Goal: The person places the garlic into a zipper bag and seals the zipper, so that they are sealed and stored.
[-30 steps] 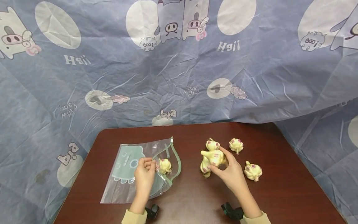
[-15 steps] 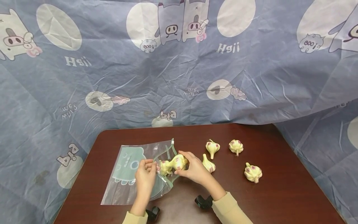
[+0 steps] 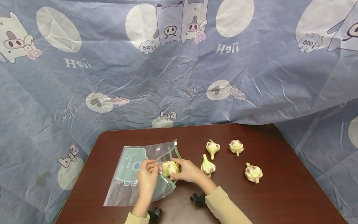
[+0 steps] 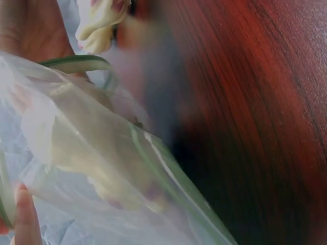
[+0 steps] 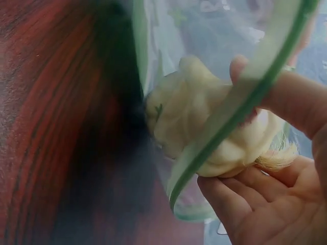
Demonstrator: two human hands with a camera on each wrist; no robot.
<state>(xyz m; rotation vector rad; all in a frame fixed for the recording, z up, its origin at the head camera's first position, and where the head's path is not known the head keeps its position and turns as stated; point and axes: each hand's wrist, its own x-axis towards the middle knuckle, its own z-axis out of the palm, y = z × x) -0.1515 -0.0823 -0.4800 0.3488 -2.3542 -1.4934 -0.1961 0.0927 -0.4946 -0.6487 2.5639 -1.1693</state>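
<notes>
A clear zip bag (image 3: 130, 168) with a green seal and a pale green printed figure lies on the left of the table in the head view. My left hand (image 3: 147, 179) pinches the bag's upper layer near its mouth, which gapes to the right. At that mouth my right hand (image 3: 190, 172) holds a garlic bulb (image 3: 172, 168) between thumb and fingers. In the right wrist view this bulb (image 5: 240, 148) is partly behind the green seal strip (image 5: 230, 117), its roots toward the palm. Another bulb sits inside the bag, mostly hidden.
Several loose garlic bulbs lie right of the bag: one near my right wrist (image 3: 208, 166), one behind it (image 3: 213, 148), one farther right (image 3: 236, 147) and one nearer the right side (image 3: 253, 173). A patterned blue cloth (image 3: 179, 77) hangs behind the dark red-brown table (image 3: 279, 193).
My right hand has lifted a garlic bulb from the group on the right and carried it left into the bag's mouth. The left hand keeps its pinch on the bag, nearly still.
</notes>
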